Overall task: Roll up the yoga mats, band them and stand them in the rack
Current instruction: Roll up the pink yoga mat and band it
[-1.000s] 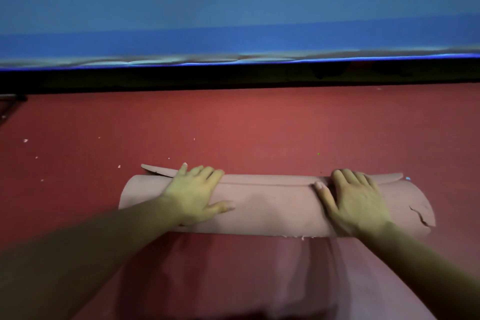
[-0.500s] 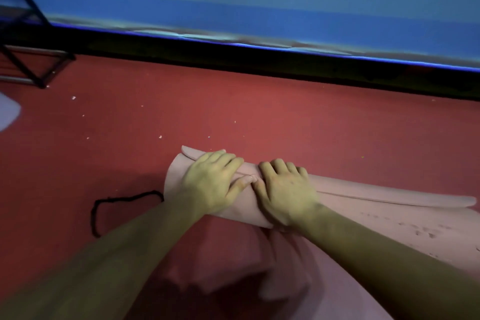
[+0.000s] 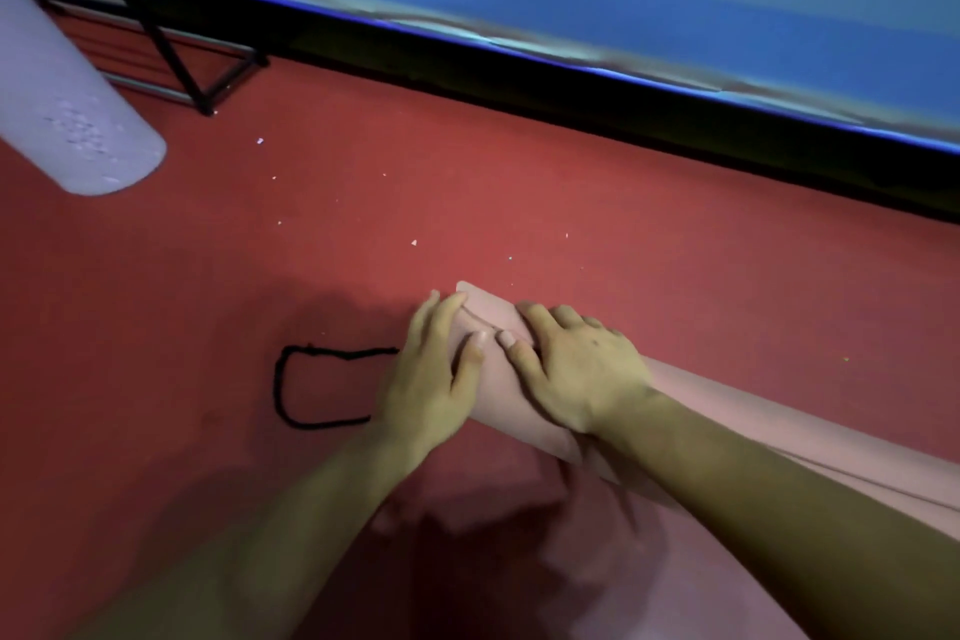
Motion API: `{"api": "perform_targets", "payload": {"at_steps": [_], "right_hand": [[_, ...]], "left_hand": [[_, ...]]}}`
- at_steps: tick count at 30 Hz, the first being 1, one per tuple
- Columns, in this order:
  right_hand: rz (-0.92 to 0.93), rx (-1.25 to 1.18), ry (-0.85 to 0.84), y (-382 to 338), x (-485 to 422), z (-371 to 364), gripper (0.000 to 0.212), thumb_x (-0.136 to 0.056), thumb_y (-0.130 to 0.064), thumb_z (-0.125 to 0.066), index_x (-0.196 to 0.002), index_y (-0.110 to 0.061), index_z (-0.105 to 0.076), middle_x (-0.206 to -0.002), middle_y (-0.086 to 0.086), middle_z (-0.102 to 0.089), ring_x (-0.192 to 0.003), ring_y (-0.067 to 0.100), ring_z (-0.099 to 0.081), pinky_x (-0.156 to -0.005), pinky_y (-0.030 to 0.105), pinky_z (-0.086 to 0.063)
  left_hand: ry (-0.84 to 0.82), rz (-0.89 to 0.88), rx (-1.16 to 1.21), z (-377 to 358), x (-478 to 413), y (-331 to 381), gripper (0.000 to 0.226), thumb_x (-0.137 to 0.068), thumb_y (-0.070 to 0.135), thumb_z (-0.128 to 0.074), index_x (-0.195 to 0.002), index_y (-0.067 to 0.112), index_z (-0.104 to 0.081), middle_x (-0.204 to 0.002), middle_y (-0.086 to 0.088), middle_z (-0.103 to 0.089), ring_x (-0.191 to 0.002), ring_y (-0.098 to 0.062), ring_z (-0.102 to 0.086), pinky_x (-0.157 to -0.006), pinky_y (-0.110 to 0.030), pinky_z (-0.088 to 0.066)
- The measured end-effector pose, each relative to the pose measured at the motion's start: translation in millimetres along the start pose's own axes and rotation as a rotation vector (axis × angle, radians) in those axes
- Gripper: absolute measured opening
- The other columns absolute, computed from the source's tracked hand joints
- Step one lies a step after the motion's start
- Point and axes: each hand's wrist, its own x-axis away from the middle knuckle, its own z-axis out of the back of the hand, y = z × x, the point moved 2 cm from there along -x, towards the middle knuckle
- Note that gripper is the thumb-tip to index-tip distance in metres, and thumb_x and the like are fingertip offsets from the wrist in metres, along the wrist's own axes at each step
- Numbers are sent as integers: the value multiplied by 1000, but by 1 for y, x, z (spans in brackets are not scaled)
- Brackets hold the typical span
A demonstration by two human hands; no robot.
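The left hand point(image 3: 426, 379) and right hand point(image 3: 576, 369) sat side by side on the rolled mat's point(image 3: 498, 395) left end. The band point(image 3: 311, 387) lay on the floor point(image 3: 519, 182) beside it. A second mat point(image 3: 67, 120) lay far left, before the rack point(image 3: 150, 26).

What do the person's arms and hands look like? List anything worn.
The left hand and right hand wear no gloves, rings, watch or wristband. No sleeves show: both arms are bare to the frame edge. Visible nails are short.
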Motion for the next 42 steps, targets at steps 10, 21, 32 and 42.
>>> {"api": "perform_targets", "payload": {"at_steps": [10, 21, 32, 42], "right_hand": [[52, -16, 13, 13, 10, -2, 65, -105, -60, -19, -159, -26, -24, -155, 3, -44, -137, 32, -47, -111, 44, -37], [8, 91, 133, 87, 72, -12, 76, -97, -68, -17, -152, -23, -44, -138, 7, -60, -118, 34, -60, -98, 45, -48], [-243, 58, 236, 189, 146, -10, 70, -98, -67, -18, -131, -23, -62, -121, 1, -68, -110, 30, -61, -100, 44, -41], [-402, 77, 449, 270, 240, -23, 54, -104, -49, -29, -137, -19, -59, -135, -1, -62, -129, 26, -55, -106, 45, -28]], "left_hand": [[78, -311, -380, -5, -18, 27, 46, -98, 38, -38, -127, 17, -66, -155, -15, -43, -145, -32, -37, -115, -52, -33], [45, -601, -418, -39, -15, 83, 43, -99, 34, -40, -121, 12, -69, -128, -6, -69, -128, -25, -59, -112, -49, -38], [-402, -702, -534, -133, 18, 191, 60, -98, 46, -16, -115, 21, -68, -105, 1, -74, -96, -27, -69, -87, -41, -52], [-679, -801, -444, -211, 70, 290, 73, -94, 61, 1, -159, 35, -21, -164, 6, -31, -147, -20, -35, -117, -37, -29]]}}
